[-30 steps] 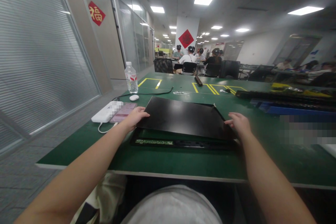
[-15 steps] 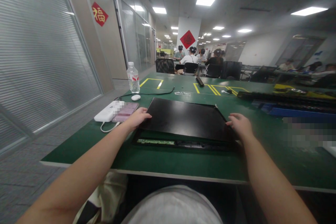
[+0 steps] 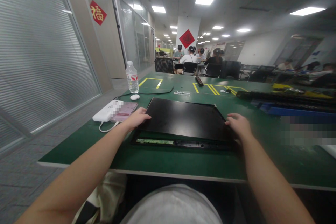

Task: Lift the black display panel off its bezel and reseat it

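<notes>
A dark, glossy flat screen panel [image 3: 183, 117] lies slightly tilted over a black frame [image 3: 204, 144] on the green table. Along the frame's near side, a green circuit board strip [image 3: 154, 141] shows below the panel's edge. At the panel's left edge, my left hand [image 3: 137, 117] grips it with the thumb on top. My right hand [image 3: 238, 123] pinches the right edge, its fingers closed at the rim. The fingers under the panel are hidden on both sides.
Left of the panel are a phone [image 3: 126, 111], a white power bank [image 3: 106, 111], a small white case [image 3: 134, 97] and a water bottle [image 3: 132, 77]. Dark long parts [image 3: 262, 96] and a blue piece [image 3: 288, 109] lie at right. Several people sit at tables behind.
The view has shifted very slightly. Both hands stay on the panel's edges, and the panel keeps nearly the same position.
</notes>
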